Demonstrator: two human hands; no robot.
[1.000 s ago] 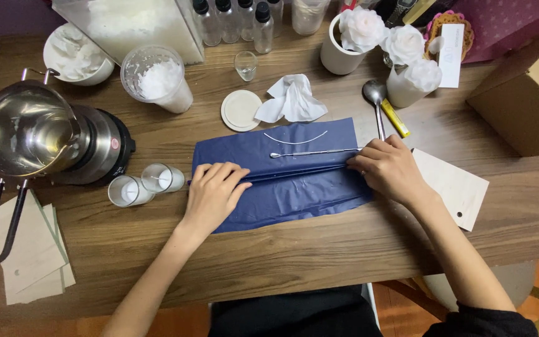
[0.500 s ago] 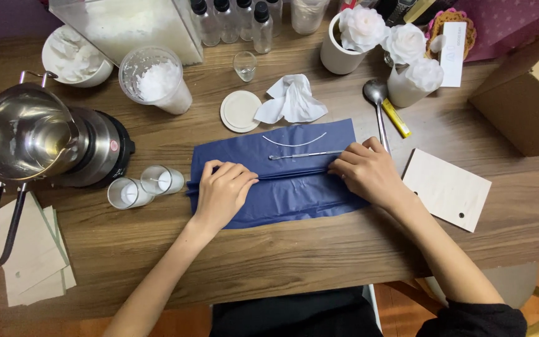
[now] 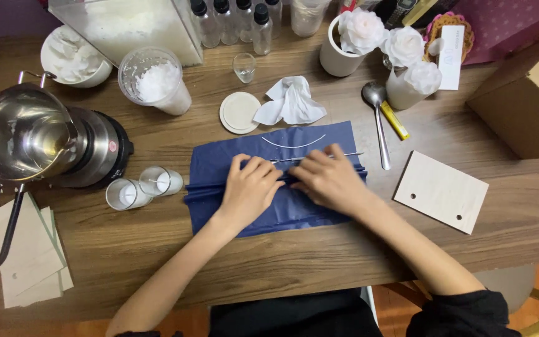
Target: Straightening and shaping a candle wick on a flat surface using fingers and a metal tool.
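A dark blue sheet of tissue paper point(image 3: 219, 162) lies on the wooden table point(image 3: 319, 262), gathered into a ridge across its middle. My left hand point(image 3: 252, 187) and my right hand point(image 3: 327, 180) press down on that ridge side by side, fingertips almost touching. A thin metal rod point(image 3: 344, 155) lies on the paper just above my fingers, and a curved white wick point(image 3: 293, 143) rests farther up the sheet.
Two small glass candle jars point(image 3: 145, 187) sit left of the paper beside a steel melting pot point(image 3: 26, 137) on a heater. A spoon point(image 3: 377, 118), white lid point(image 3: 239, 112), crumpled tissue point(image 3: 291, 103), wax cup point(image 3: 154, 87), wooden tag point(image 3: 441, 190) and cardboard box point(image 3: 525, 100) surround it.
Both hands have slid inward along the paper's fold, from its outer ends to the centre, where they now nearly meet. The paper is more bunched at the middle.
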